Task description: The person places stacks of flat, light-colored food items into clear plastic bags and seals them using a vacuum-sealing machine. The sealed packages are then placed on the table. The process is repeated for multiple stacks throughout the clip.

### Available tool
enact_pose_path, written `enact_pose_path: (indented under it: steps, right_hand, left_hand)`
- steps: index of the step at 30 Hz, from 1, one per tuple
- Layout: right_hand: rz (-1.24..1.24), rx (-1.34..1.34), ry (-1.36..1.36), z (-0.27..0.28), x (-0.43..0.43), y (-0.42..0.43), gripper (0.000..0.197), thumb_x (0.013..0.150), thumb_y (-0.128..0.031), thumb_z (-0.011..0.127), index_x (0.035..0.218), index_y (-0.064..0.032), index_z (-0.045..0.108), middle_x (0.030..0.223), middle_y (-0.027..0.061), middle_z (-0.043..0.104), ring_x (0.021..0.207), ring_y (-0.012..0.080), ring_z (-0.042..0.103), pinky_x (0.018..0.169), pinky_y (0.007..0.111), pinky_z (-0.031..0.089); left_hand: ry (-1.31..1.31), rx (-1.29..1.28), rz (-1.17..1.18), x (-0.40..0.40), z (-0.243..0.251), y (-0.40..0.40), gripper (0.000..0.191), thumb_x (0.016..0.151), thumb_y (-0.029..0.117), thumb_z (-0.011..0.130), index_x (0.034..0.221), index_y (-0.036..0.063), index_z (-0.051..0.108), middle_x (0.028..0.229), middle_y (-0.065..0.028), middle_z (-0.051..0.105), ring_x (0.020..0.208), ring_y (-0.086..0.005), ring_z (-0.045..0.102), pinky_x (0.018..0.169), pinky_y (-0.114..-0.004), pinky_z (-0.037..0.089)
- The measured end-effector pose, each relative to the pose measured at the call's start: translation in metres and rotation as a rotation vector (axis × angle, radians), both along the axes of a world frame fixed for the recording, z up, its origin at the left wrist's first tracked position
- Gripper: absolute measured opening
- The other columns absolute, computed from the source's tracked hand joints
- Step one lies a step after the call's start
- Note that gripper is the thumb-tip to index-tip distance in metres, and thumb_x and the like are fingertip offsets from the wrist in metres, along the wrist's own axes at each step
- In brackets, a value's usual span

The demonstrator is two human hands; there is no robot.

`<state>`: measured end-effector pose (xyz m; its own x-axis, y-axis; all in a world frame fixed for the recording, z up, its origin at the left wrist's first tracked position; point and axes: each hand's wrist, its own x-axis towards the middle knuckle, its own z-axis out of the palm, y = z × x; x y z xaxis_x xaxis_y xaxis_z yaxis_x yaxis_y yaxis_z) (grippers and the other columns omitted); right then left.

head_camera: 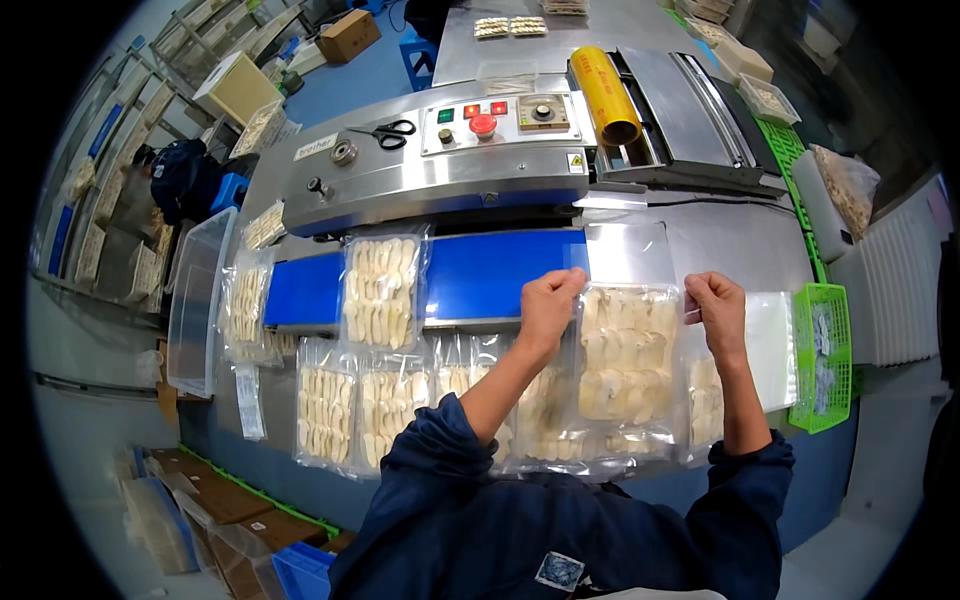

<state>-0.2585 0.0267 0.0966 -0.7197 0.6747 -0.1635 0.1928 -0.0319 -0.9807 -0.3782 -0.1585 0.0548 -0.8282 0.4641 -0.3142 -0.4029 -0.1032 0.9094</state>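
My left hand (pixel 553 307) pinches the upper left corner of a clear plastic bag of sliced mushroom-like pieces (pixel 628 356), and my right hand (pixel 716 307) is closed at its upper right side. The bag's mouth points toward the band sealing machine (pixel 450 165). Another filled bag (pixel 381 292) lies across the blue conveyor belt (pixel 487 274) to the left. Several more filled bags (pixel 326 416) are laid along the near edge of the steel table, partly under my forearms. A pile of filled bags (pixel 247 304) sits at the belt's left end.
Scissors (pixel 394 135) lie on the sealer. Behind it stands a film wrapper with a yellow roll (pixel 606 94). A green basket (pixel 821 360) and flat empty bags (pixel 772 349) are at the right, a clear plastic bin (pixel 201 300) at the left. A person in dark clothing (pixel 184 176) is beyond the left side.
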Motion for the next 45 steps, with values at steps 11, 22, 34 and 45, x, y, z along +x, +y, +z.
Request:
enact_pose_path:
  steps: [11,22,34,45]
  right_hand:
    - [-0.225,-0.02,0.12,-0.025,-0.052,0.05,0.016,0.071,-0.007,0.053,0.056,-0.0002,0.052,0.048,0.0053,0.049,0.034,0.0099,0.043,0.031,0.021,0.031]
    - [-0.204,-0.022,0.049,-0.042,-0.092,0.053,0.014,0.068,-0.009,0.055,0.058,0.0003,0.056,0.048,0.0052,0.05,0.034,0.0105,0.045,0.031,0.021,0.033]
    - [-0.075,-0.061,-0.003,-0.053,-0.126,0.023,0.015,0.069,-0.011,0.055,0.058,-0.0011,0.057,0.048,0.004,0.051,0.034,0.0106,0.047,0.031,0.021,0.032]
    - [-0.016,-0.06,-0.046,-0.052,-0.15,-0.004,0.018,0.068,-0.01,0.055,0.053,-0.0006,0.056,0.047,0.0049,0.052,0.035,0.0121,0.049,0.032,0.022,0.034]
  left_hand:
    - [-0.294,0.065,0.051,-0.06,-0.01,0.062,0.011,0.076,0.01,0.056,0.072,0.0005,0.056,0.061,0.0016,0.045,0.045,-0.0035,0.029,0.039,-0.02,0.02]
    - [-0.267,0.0,0.196,-0.1,-0.023,0.068,0.008,0.068,0.004,0.057,0.06,0.0033,0.054,0.055,0.0002,0.045,0.041,-0.0057,0.032,0.037,-0.022,0.018]
    - [-0.242,-0.073,0.354,-0.117,-0.021,0.027,0.009,0.073,0.007,0.056,0.067,0.0003,0.058,0.052,-0.0005,0.044,0.041,-0.0076,0.032,0.038,-0.023,0.022]
    - [0.545,-0.349,0.511,-0.054,0.031,-0.151,0.025,0.08,0.01,0.055,0.103,0.0005,0.057,0.071,0.0032,0.05,0.051,-0.0017,0.038,0.043,-0.015,0.028]
